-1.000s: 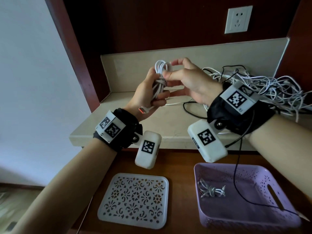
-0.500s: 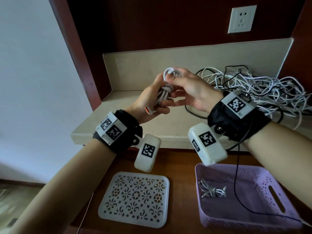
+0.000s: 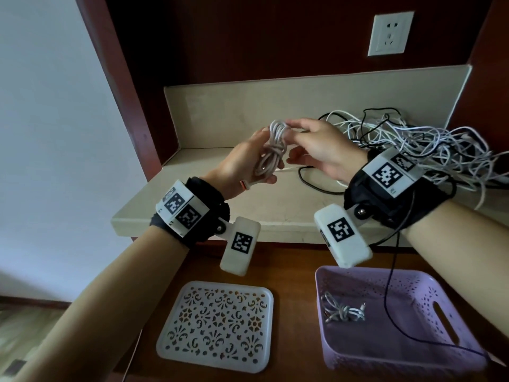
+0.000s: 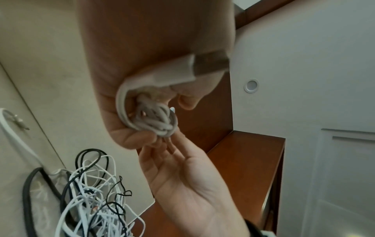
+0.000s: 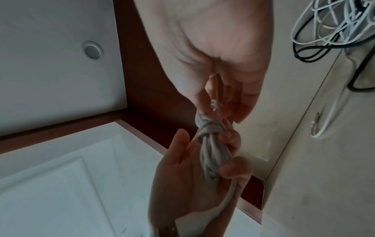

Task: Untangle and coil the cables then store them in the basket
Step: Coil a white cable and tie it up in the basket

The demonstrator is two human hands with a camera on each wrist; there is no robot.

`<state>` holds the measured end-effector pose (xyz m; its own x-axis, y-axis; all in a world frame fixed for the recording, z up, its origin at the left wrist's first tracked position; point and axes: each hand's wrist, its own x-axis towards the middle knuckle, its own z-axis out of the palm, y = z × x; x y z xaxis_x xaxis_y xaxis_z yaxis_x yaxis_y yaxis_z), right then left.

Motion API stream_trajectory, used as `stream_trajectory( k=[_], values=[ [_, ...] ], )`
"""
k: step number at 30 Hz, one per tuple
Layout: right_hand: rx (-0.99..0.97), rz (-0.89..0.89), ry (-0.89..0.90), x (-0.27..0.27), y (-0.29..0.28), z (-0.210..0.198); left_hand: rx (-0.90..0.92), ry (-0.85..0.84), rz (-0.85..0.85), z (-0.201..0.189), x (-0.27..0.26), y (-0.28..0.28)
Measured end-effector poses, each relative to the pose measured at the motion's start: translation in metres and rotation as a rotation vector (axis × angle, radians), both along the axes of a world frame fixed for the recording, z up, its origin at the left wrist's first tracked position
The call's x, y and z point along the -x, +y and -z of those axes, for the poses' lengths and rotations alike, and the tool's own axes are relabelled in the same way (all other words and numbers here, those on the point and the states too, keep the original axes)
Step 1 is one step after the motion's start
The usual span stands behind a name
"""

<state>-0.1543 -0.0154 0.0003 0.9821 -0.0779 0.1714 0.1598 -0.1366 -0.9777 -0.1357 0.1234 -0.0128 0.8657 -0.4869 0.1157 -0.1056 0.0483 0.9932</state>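
Left hand (image 3: 242,164) gripping coiled white cable (image 3: 271,153), right hand (image 3: 322,148) pinching its top; no legible writing.

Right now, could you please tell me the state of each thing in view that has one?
Bundle: coiled, wrapped at the middle, held above the counter.
Left hand: grips the bundle.
Right hand: fingertips pinch the bundle's top loop.
Pile: tangled, lying on the counter.
Basket: open, holds one coiled cable.
Lid: off, flat beside the basket.
Socket: nothing plugged in.
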Motion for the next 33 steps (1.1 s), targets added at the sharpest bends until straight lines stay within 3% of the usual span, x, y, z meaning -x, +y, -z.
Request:
stream_trajectory(
  k=[7, 11, 17, 23, 26, 33],
  values=[
    [-0.197, 0.008, -0.003, 0.001, -0.003, 0.006, 0.236, 0.408, 0.029, -0.004, -0.010, 0.020],
    [-0.235, 0.063, 0.018, -0.002, -0.006, 0.011, 0.311, 0.493, 0.054, 0.005, -0.016, 0.032],
    [-0.319, 0.131, 0.061, -0.004, -0.018, 0.015, 0.658, 0.555, -0.043, 0.015, -0.019, 0.029],
    [-0.279, 0.190, 0.063, -0.001, -0.028, 0.015, 0.322, 0.134, -0.250, 0.022, -0.016, 0.002],
    [-0.222, 0.167, 0.046, 0.007, -0.033, 0.019, 0.226, 0.018, -0.351, 0.025, -0.014, -0.005],
    [-0.154, 0.206, 0.076, 0.030, -0.052, 0.030, -0.045, -0.050, -0.217, 0.039, 0.006, -0.021]
  ],
)
